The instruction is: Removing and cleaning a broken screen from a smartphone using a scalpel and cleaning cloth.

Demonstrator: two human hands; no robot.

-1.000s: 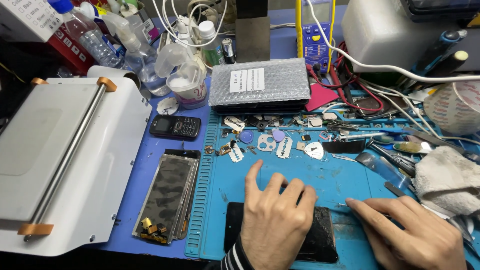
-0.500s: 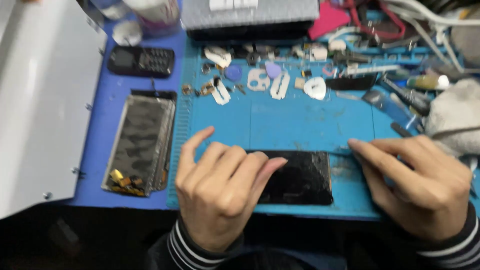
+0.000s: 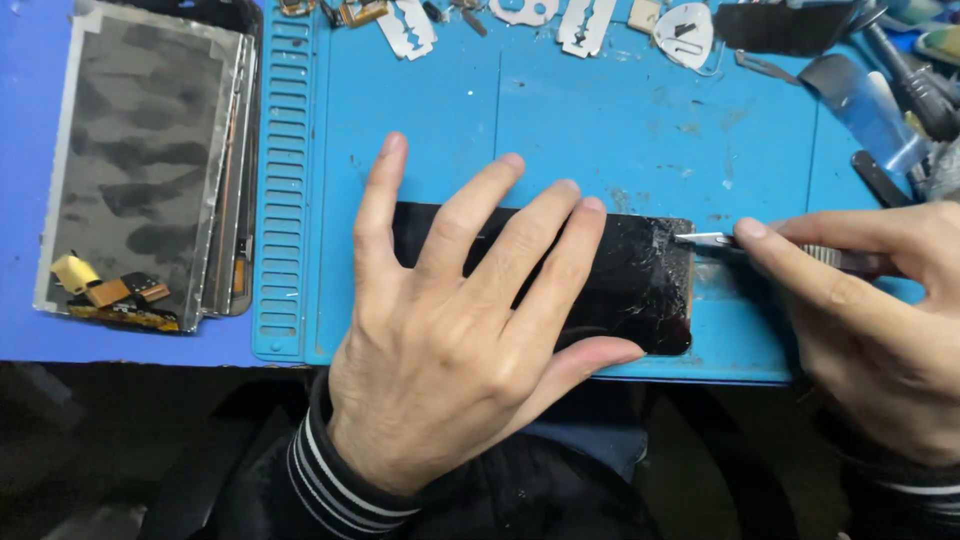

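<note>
A blue work mat (image 3: 620, 130) fills most of the view, its slotted edge strip running down the left side. On the blue table at nine o'clock lies a stack of grey display panels (image 3: 140, 170) with gold flex connectors at its near corner. At the centre of the mat rests a black phone screen (image 3: 640, 275), lying flat and lengthwise, its glass cracked at the three o'clock end.

The left hand (image 3: 450, 330) lies flat on the screen, fingers spread and pointing toward twelve o'clock, thumb along the near edge, pressing down rather than gripping. The right hand (image 3: 880, 320), at four o'clock, pinches a thin metal blade tool (image 3: 705, 241) between thumb and forefinger; its tip touches the cracked end of the screen at three o'clock.

Along twelve o'clock sit razor blades (image 3: 410, 28) and a white pick (image 3: 685, 35). Dark-handled tools (image 3: 915, 85) lie at two o'clock.
</note>
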